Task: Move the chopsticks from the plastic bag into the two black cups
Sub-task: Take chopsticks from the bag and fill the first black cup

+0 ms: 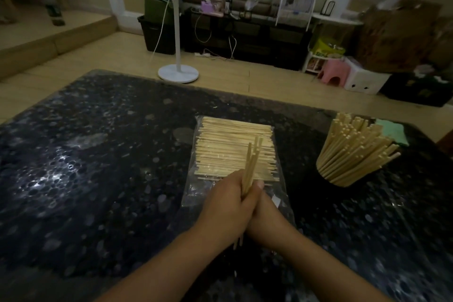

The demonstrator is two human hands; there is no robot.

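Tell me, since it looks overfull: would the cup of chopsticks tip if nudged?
Probably. The chopsticks fan far out and lean right, nearly hiding the cup, so it looks top-heavy. Loose sticks would likely spill and roll on the glossy table.

Free room and obstacles on the worktop (98,154). The left half is bare dark stone, open from the near edge to the far edge. At centre the bag (235,152) lies flat, a low obstacle, with both hands (241,206) pressed together over its near end around a small bundle (252,162) that rises tilted above it. To the right stands a cup (353,152), its sticks fanning upward and outward, the tallest obstacle. A clear strip of worktop separates bag and cup. A green cloth (392,131) lies just behind the cup. The near right corner is open.
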